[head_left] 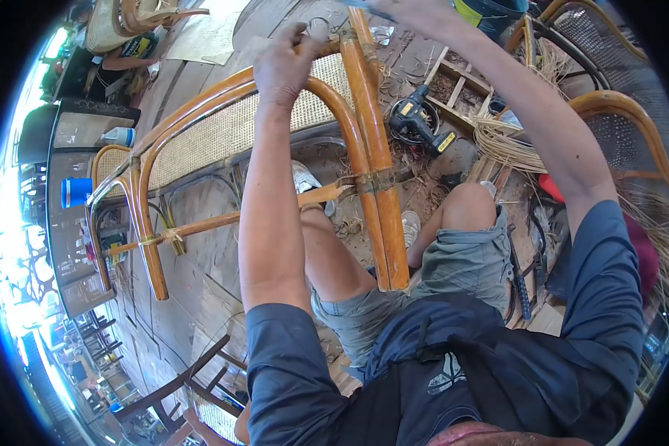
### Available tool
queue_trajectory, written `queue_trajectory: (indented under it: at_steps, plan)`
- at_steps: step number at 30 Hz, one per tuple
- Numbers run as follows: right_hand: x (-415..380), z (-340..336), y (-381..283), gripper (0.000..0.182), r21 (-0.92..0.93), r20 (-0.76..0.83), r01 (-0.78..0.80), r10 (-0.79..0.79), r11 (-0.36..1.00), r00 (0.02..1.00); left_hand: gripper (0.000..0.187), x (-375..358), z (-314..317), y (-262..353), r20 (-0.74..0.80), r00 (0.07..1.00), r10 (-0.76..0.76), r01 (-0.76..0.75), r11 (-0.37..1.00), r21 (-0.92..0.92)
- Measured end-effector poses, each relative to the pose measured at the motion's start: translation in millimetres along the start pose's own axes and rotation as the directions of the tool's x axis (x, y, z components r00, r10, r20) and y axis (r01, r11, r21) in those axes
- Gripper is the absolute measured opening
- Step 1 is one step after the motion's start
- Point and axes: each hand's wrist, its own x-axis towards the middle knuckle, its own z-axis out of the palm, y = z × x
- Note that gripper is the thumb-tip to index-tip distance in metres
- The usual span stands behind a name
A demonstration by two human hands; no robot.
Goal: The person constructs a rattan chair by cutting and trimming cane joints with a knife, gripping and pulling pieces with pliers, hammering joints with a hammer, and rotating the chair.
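Observation:
A rattan settee frame (368, 149) with a woven cane panel (208, 134) lies tipped in front of me, its doubled poles reaching down between my knees. At its upper joint, my left hand (286, 63) is closed, fingers curled around a thin rattan strip (318, 28) that loops up beside the pole. Wrapped bindings show at this joint and farther down the poles. My right hand (412, 11) is at the top edge, mostly cut off and smeared; its fingers cannot be made out. A bluish blurred shape lies beside it.
A yellow-black cordless drill (420, 119) lies on the floor right of the poles. Beyond it are a wooden divided tray (457, 85) and a coil of rattan strips (509, 145). Cane chairs (624, 119) stand at right. Another person's arm (130, 63) shows at upper left.

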Motion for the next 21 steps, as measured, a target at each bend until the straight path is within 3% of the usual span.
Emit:
queue_trajectory:
  at_steps: [1,3,4,5,7,8,9,10,12,13,16,18,20,21]
  plan:
    - [-8.5,16.9,16.5,0.028,0.175,-0.14,0.01,0.015,0.985,0.99,0.066,-2.8,-3.1,3.6,0.087,0.987,0.135,-0.151,0.963,0.223]
    - [-34.8,62.7,50.4,0.036,0.491,-0.391,0.102,0.114,0.865,0.913,0.069,5.0,-0.7,-5.1,0.19,0.979,0.068,-0.097,0.985,0.146]
    - [-54.6,43.9,41.9,0.037,0.665,-0.081,-0.172,0.299,0.726,0.951,0.071,10.8,0.9,-8.6,0.244,0.969,0.037,-0.066,0.992,0.11]
    - [-81.7,19.4,23.1,0.039,0.723,0.259,-0.452,0.402,0.523,0.878,0.071,17.2,1.0,-9.0,0.299,0.954,0.007,-0.042,0.993,0.112]
    - [-118.2,14.9,7.8,0.047,0.731,0.334,-0.543,0.477,0.413,0.813,0.072,30.0,-8.9,-0.5,0.502,0.864,-0.023,0.041,0.999,-0.024]
    - [-137.1,42.2,16.3,0.048,0.712,0.343,-0.553,0.472,0.433,0.812,0.073,36.9,-14.1,3.5,0.596,0.803,-0.027,0.096,0.992,-0.084]
    - [-151.7,44.6,13.8,0.045,0.693,0.376,-0.571,0.455,0.441,0.807,0.067,44.7,-16.3,4.1,0.643,0.765,-0.039,0.064,0.998,-0.016]
    - [-160.0,37.3,0.9,0.043,0.761,0.442,-0.59,0.449,0.271,0.776,0.062,51.9,-12.7,0.0,0.637,0.763,-0.113,0.135,0.991,0.015]
    - [-176.9,56.0,1.0,0.048,0.791,0.353,-0.514,0.437,0.333,0.827,0.054,66.8,-3.9,-5.1,0.612,0.75,-0.251,0.265,0.962,0.07]
    - [-176.7,55.2,-2.4,0.048,0.803,0.345,-0.505,0.442,0.318,0.828,0.046,69.6,-3.5,0.3,0.633,0.741,-0.222,0.185,0.975,0.126]
    - [-169.8,46.7,-11.3,0.048,0.841,0.344,-0.481,0.443,0.247,0.828,0.038,81.4,0.0,-4.9,0.83,0.546,-0.109,0.402,0.904,-0.146]
    - [-161.7,35.4,-14.6,0.047,0.87,0.366,-0.466,0.423,0.159,0.829,0.031,83.7,1.5,-3.5,0.834,0.539,-0.115,0.435,0.886,-0.159]
    - [-157.2,38.7,-14.4,0.046,0.887,0.309,-0.421,0.433,0.191,0.847,0.028,85.9,3.7,-7.9,0.822,0.551,-0.147,0.455,0.878,-0.148]
    - [-154.3,40.5,-15.6,0.046,0.894,0.282,-0.398,0.433,0.206,0.856,0.027,84.5,6.5,-10.3,0.76,0.632,-0.153,0.435,0.881,-0.185]
